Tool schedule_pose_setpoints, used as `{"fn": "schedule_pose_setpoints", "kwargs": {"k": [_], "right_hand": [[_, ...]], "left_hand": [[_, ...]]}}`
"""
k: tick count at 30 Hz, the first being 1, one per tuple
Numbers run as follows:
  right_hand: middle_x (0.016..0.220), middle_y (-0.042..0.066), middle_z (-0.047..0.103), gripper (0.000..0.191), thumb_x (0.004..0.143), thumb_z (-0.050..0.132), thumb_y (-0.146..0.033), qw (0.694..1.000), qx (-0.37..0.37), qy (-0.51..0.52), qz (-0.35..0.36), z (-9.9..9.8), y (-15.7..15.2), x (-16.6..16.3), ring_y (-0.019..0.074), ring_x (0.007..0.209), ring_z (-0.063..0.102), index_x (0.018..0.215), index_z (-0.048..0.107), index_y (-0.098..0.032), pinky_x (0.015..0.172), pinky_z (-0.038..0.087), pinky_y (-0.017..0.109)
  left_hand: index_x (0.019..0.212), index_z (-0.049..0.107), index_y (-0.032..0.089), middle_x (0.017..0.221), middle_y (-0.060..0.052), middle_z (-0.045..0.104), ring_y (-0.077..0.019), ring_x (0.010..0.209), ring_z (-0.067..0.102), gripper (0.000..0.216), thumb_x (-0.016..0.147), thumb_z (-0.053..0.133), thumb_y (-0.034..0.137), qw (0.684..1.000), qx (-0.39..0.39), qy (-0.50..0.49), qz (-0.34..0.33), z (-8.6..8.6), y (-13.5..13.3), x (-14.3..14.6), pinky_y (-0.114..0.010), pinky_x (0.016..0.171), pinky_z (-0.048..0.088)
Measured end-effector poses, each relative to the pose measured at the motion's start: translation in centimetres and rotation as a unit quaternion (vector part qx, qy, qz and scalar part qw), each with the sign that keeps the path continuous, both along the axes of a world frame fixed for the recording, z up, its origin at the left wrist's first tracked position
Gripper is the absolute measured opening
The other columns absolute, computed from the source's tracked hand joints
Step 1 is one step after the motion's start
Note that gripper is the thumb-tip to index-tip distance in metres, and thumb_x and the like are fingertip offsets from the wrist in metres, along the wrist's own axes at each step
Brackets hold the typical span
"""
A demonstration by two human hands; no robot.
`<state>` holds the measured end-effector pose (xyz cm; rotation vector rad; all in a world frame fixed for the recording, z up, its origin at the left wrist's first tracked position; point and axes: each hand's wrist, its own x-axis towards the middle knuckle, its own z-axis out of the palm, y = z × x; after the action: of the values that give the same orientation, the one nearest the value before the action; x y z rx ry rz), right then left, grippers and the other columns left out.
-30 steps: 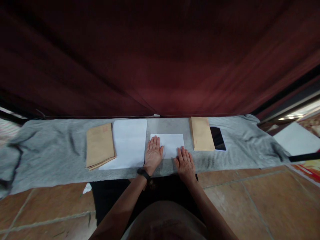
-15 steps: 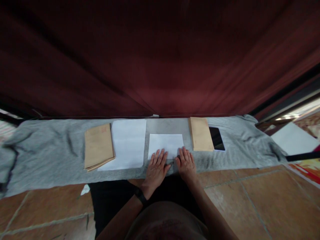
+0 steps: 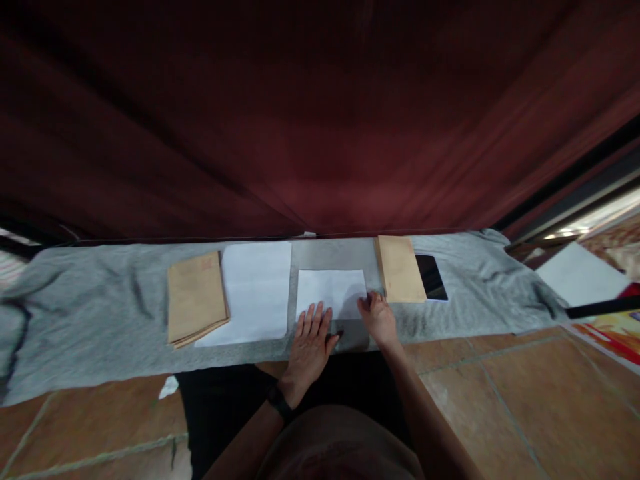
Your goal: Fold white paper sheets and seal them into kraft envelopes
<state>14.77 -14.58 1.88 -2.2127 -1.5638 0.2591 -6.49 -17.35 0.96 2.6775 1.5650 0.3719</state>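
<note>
The left grip (image 3: 309, 347), flat and open, touches the small white paper (image 3: 331, 287) just right of the large white sheet (image 3: 257, 287), while the right grip (image 3: 379, 320) curls at the paper's edge farthest from that sheet, pinch unclear, apparently edge-handling that calls for steady left-side pressure.

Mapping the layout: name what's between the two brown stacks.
In the head view: large white paper, then a small white sheet, left hand and right hand at its edges.

Small sheet (image 3: 330, 287) smooth matt paper; table cover (image 3: 115, 300) cloth.
</note>
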Motion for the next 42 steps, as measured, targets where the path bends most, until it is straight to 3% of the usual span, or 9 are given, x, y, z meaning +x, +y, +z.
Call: {"fn": "schedule_pose_setpoints", "kwargs": {"k": [5,10,15,18,23,27,31,36,42], "right_hand": [[0.080,0.006,0.070,0.026,0.095,0.047,-0.039,0.993,0.045,0.105,0.008,0.0,-0.1,0.1,0.0216,0.075,0.067,0.091,0.066,-0.022,0.067,0.049,0.030],[0.075,0.003,0.069,0.033,0.097,0.042,-0.042,0.982,0.095,0.162,0.020,2.1,0.7,-0.1,0.0193,0.068,0.065,0.092,0.065,-0.019,0.062,0.049,0.028],[0.090,0.007,0.073,0.036,0.100,0.044,-0.047,0.939,0.252,0.234,0.004,7.5,1.7,-0.1,0.0202,0.082,0.069,0.105,0.064,-0.017,0.072,0.054,0.029],[0.115,0.010,0.073,0.034,0.103,0.041,-0.040,0.939,0.276,0.184,0.085,9.2,1.5,-0.5,0.0221,0.109,0.067,0.114,0.066,-0.020,0.094,0.054,0.037],[0.123,0.006,0.072,0.034,0.104,0.038,-0.024,0.935,0.192,0.095,0.283,6.0,-0.6,-0.8,0.0199,0.121,0.063,0.117,0.068,-0.022,0.106,0.050,0.040],[0.126,0.005,0.071,0.036,0.101,0.039,-0.014,0.927,0.142,0.031,0.346,2.1,-3.4,-0.1,0.0183,0.122,0.063,0.120,0.068,-0.023,0.111,0.048,0.039],[0.131,0.005,0.069,0.035,0.100,0.044,-0.016,0.914,0.100,0.038,0.391,0.1,-5.4,0.3,0.0184,0.124,0.062,0.127,0.065,-0.025,0.112,0.048,0.042],[0.133,0.007,0.067,0.035,0.099,0.052,-0.018,0.893,0.120,0.051,0.431,-1.0,-6.2,-0.2,0.0204,0.125,0.061,0.132,0.062,-0.024,0.113,0.046,0.047],[0.127,0.007,0.071,0.033,0.099,0.052,-0.016,0.891,0.155,0.079,0.418,-1.3,-6.4,-0.4,0.0198,0.121,0.065,0.128,0.064,-0.026,0.111,0.049,0.048]], "left_hand": [[0.156,0.034,0.021,0.163,-0.010,0.031,-0.0288,0.153,0.022,0.061,0.101,0.044,0.045,1.000,-0.002,-0.022,-0.002,0.3,0.0,0.0,-0.053,0.124,0.025],[0.161,0.014,0.021,0.167,-0.011,0.022,-0.0269,0.153,0.021,0.067,0.103,0.040,0.039,0.996,0.004,-0.093,0.018,0.3,-0.3,-0.4,-0.051,0.123,0.030],[0.162,0.005,0.025,0.169,-0.010,0.014,-0.0264,0.154,0.021,0.066,0.104,0.036,0.033,0.979,-0.011,-0.197,0.048,0.4,-0.4,-1.1,-0.051,0.120,0.036],[0.162,0.008,0.027,0.169,-0.008,0.015,-0.0249,0.153,0.023,0.063,0.105,0.034,0.033,0.968,-0.028,-0.240,0.066,0.5,-0.5,-1.4,-0.050,0.120,0.036],[0.160,0.019,0.031,0.166,-0.005,0.025,-0.0222,0.152,0.028,0.056,0.106,0.031,0.034,0.939,-0.038,-0.320,0.120,0.5,-1.3,-2.2,-0.047,0.122,0.035],[0.155,0.032,0.028,0.162,-0.006,0.035,-0.0213,0.149,0.034,0.049,0.106,0.031,0.033,0.917,-0.030,-0.372,0.139,1.0,-1.6,-3.3,-0.046,0.122,0.035],[0.144,0.051,0.026,0.153,-0.005,0.049,-0.0193,0.144,0.042,0.043,0.106,0.033,0.034,0.941,-0.100,-0.321,0.028,2.6,0.5,-3.5,-0.042,0.119,0.039],[0.147,0.048,0.024,0.158,-0.004,0.043,-0.0174,0.149,0.034,0.045,0.106,0.034,0.036,0.960,-0.164,-0.147,-0.171,4.0,4.4,-0.9,-0.041,0.124,0.031],[0.149,0.045,0.027,0.162,-0.003,0.036,-0.0215,0.152,0.025,0.046,0.106,0.036,0.039,0.975,-0.126,-0.028,-0.182,2.2,7.3,2.3,-0.047,0.126,0.021]]}}
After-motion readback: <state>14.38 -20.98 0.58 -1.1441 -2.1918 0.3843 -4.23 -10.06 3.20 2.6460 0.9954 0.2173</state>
